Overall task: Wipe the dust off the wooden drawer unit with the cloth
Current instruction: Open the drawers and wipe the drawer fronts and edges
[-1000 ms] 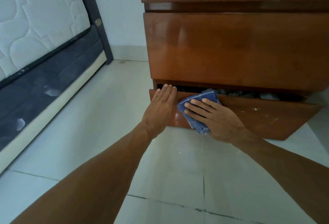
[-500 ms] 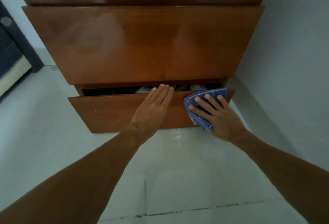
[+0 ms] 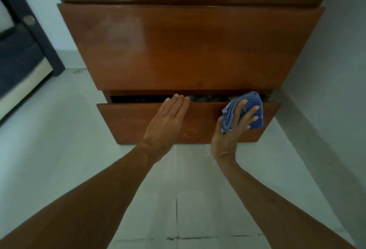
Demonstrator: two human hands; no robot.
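The wooden drawer unit (image 3: 190, 47) stands in front of me, glossy brown. Its bottom drawer (image 3: 128, 122) is pulled out a little, and dark contents show in the gap. My left hand (image 3: 166, 122) lies flat on the drawer front, fingers together, fingertips at the top edge. My right hand (image 3: 233, 130) holds a folded blue cloth (image 3: 251, 110) against the right part of the drawer front, fingers spread over it.
Pale floor tiles (image 3: 59, 149) lie below the unit. A dark bed frame (image 3: 23, 51) stands at the left. A grey wall (image 3: 326, 70) runs close along the unit's right side.
The cloth and my right hand have slid from the left part of the drawer front to its right end. My left hand has moved to the drawer's middle. My view swung right.
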